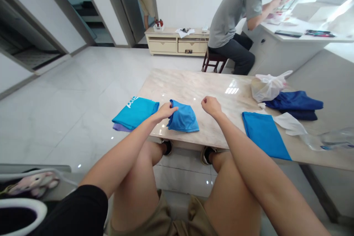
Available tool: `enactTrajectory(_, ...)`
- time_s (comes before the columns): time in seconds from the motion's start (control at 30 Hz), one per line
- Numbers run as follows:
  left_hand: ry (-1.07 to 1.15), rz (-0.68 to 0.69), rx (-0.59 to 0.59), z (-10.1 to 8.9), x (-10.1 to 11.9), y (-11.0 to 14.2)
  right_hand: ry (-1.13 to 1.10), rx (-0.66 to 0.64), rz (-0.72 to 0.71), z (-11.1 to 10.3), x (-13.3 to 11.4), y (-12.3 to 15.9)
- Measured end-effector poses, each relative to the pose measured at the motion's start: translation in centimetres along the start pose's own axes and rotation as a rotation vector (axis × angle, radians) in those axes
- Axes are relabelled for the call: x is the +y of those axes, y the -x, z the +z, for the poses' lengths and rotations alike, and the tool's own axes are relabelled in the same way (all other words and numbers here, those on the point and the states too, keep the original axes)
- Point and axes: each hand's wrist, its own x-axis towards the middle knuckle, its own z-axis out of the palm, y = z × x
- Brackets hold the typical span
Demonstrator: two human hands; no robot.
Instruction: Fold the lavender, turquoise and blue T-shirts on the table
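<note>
A small folded blue garment lies near the front edge of the marble table. My left hand pinches its upper left corner, fingers closed on the cloth. My right hand hovers just right of the garment as a loose fist, holding nothing that I can see. A folded turquoise shirt with white print rests at the table's left corner on top of a lilac cloth.
A flat blue cloth, white paper, a dark blue folded garment, a white plastic bag and a clear bottle lie to the right. A person in grey sits on a stool behind the table.
</note>
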Motion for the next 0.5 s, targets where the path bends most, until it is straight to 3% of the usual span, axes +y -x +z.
enactTrajectory(0.1,0.065,0.071,0.116,-3.5,0.5,3.5,-0.015,-0.010,-0.010,-0.5,-0.5,1.0)
enactTrajectory(0.27,0.393,-0.055,0.324,-9.5,-0.7,8.7,-0.087,0.025,-0.036,-0.7,-0.3,1.9)
enactTrajectory(0.37,0.630,-0.117,0.426,-12.4,-0.8,9.9,-0.133,0.061,-0.067,-0.6,0.4,1.8)
enactTrajectory(0.5,0.845,-0.075,0.451,-15.3,0.7,9.3,-0.140,0.087,-0.108,-0.2,1.3,1.5)
